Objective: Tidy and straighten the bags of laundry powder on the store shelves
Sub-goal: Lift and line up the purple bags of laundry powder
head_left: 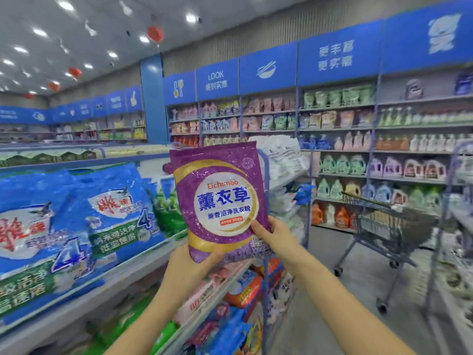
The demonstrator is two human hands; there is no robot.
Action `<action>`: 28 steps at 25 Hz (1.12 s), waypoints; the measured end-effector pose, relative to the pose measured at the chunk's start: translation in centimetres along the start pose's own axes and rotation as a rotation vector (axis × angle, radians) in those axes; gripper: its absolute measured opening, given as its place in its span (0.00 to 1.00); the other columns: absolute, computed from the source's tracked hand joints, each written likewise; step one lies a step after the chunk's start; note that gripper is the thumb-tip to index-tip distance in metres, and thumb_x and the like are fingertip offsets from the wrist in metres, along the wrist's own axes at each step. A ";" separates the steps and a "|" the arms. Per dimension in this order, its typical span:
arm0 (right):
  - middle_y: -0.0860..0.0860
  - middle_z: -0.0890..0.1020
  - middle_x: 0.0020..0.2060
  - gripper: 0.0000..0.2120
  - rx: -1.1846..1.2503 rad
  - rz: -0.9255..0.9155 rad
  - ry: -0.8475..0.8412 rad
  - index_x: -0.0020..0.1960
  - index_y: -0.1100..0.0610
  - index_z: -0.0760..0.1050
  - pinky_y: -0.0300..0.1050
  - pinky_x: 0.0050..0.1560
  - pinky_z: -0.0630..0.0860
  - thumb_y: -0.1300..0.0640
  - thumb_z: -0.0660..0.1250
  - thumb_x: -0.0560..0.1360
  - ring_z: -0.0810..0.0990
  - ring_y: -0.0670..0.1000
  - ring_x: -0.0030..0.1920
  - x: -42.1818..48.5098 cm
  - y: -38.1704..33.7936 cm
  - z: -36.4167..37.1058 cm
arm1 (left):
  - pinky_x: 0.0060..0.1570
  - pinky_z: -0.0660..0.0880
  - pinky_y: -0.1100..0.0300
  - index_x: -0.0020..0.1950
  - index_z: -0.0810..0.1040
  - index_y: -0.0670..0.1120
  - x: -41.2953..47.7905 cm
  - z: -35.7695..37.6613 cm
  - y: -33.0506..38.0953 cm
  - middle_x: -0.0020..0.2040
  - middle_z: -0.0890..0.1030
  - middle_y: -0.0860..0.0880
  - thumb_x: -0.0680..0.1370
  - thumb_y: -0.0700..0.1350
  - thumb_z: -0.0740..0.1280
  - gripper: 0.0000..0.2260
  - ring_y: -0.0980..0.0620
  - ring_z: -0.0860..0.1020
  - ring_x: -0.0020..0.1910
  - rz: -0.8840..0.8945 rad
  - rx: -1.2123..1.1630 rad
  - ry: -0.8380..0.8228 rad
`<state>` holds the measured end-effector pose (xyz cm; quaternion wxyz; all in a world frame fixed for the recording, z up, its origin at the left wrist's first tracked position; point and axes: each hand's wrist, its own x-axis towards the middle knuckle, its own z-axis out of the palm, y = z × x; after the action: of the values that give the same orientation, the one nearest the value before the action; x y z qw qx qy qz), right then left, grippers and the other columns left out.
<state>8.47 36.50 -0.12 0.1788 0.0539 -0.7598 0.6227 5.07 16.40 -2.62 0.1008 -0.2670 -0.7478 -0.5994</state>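
Observation:
A purple bag of laundry powder (220, 198) with a white round label stands upright in the air in front of me, just off the shelf's end. My left hand (190, 267) grips its bottom left corner from below. My right hand (275, 235) pinches its lower right edge, thumb on the front. Large blue bags of laundry powder (76, 216) lean on the shelf (133, 274) to my left, and green bags (169, 208) stand behind them.
Lower shelves under my hands hold orange, pink and blue bags (245, 288). A metal shopping cart (384, 226) stands in the aisle to the right. Shelves of detergent bottles (340, 165) line the far wall. White bags (279, 155) fill the shelf behind the purple one.

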 end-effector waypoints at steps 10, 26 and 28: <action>0.44 0.82 0.51 0.13 0.012 0.036 -0.023 0.53 0.48 0.75 0.33 0.48 0.76 0.45 0.64 0.71 0.81 0.40 0.51 14.9 8.6 -16.3 | 0.27 0.69 0.71 0.39 0.77 0.47 15.9 17.2 -3.4 0.25 0.78 0.56 0.66 0.45 0.77 0.09 0.61 0.72 0.25 -0.125 -0.166 -0.009; 0.47 0.83 0.45 0.05 -0.147 0.038 -0.159 0.50 0.53 0.75 0.29 0.39 0.75 0.53 0.65 0.76 0.82 0.37 0.40 43.3 18.2 -26.4 | 0.53 0.75 0.58 0.51 0.73 0.54 41.5 25.9 -14.2 0.49 0.79 0.59 0.72 0.44 0.72 0.12 0.58 0.78 0.50 -0.024 0.181 0.095; 0.47 0.83 0.43 0.02 -0.224 -0.063 -0.160 0.47 0.52 0.74 0.26 0.37 0.73 0.55 0.67 0.75 0.79 0.33 0.36 46.2 18.9 -26.1 | 0.49 0.73 0.60 0.53 0.72 0.51 43.4 26.0 -15.1 0.49 0.78 0.57 0.72 0.45 0.73 0.14 0.56 0.77 0.50 -0.040 0.282 0.215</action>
<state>-34.91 72.29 2.23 0.1419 0.1069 -0.8344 0.5218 -34.67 51.05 -1.69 0.2049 -0.1696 -0.8145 -0.5157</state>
